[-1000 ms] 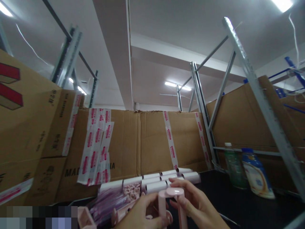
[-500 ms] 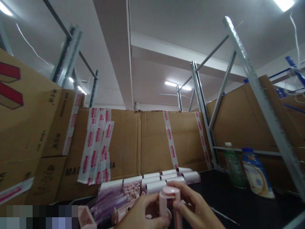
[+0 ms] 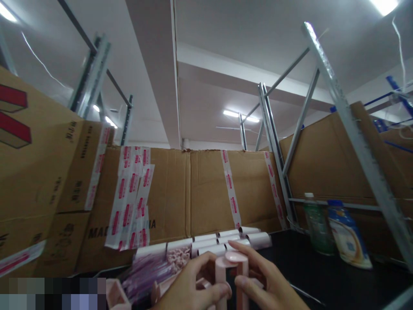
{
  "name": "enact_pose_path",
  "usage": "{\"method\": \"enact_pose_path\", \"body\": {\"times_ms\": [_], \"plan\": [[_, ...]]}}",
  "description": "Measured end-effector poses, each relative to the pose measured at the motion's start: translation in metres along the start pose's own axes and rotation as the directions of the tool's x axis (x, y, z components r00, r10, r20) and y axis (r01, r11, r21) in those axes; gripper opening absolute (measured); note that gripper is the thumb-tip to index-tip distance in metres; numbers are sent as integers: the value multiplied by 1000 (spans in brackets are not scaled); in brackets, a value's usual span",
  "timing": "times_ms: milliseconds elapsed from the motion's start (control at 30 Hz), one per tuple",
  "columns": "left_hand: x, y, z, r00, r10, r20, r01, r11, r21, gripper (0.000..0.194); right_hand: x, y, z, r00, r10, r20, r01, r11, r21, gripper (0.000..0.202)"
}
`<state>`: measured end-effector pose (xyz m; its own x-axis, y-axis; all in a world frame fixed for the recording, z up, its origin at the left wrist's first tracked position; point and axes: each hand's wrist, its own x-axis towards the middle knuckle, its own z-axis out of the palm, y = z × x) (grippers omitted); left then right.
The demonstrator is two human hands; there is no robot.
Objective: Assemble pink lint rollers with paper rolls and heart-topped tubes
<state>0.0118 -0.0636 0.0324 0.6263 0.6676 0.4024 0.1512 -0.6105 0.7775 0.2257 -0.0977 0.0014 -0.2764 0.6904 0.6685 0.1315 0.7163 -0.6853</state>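
Observation:
In front of me, at the bottom middle of the head view, both my hands are closed on a pale pink plastic part (image 3: 237,257). It looks like an upright arch with a rounded top and two legs. My left hand (image 3: 193,286) grips its left leg between thumb and fingers. On the other leg is the thumb of my right hand (image 3: 269,282), with the index finger reaching over by the top. Behind the hands lie several white tubes (image 3: 211,250) in rows. Small pink pieces (image 3: 179,258) are heaped left of them, beside purple clear-plastic strips (image 3: 148,273).
More pink plastic parts (image 3: 116,295) lie at the lower left. On the black table (image 3: 297,258) at right stand a green bottle (image 3: 318,228) and a blue-and-white bottle (image 3: 348,237). Taped cardboard (image 3: 206,189) walls the back; metal rack posts (image 3: 348,116) rise at the sides.
The pink part has shifted slightly right and turned a little, its two legs now showing more plainly. Both hands keep hold of it, and my right index finger is raised slightly higher.

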Motion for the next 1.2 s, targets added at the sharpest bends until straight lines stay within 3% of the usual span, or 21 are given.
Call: {"method": "enact_pose_path", "body": {"times_ms": [133,367,533,700,933,1200], "plan": [[-1,7,2,999,32,-8,-32,999,-35,31,1,-2,-1,1000,9,16,-8,996,-87,79],[-2,8,2,999,40,-6,-40,998,-43,27,-5,-13,1,997,34,63,-31,999,-39,84],[-1,6,2,999,38,-14,-38,998,-55,23,-9,-9,-1,996,67,60,-61,993,-96,85],[1,3,3,999,51,-18,-52,995,-89,24,-3,-3,2,996,42,83,-47,997,59,98],[3,-13,0,994,63,-91,-68,996,-51,24,4,1,11,994,-22,111,7,991,133,43],[2,-3,1,993,5,-120,-14,997,-70,24,6,12,24,997,42,72,-49,994,97,52]]}}
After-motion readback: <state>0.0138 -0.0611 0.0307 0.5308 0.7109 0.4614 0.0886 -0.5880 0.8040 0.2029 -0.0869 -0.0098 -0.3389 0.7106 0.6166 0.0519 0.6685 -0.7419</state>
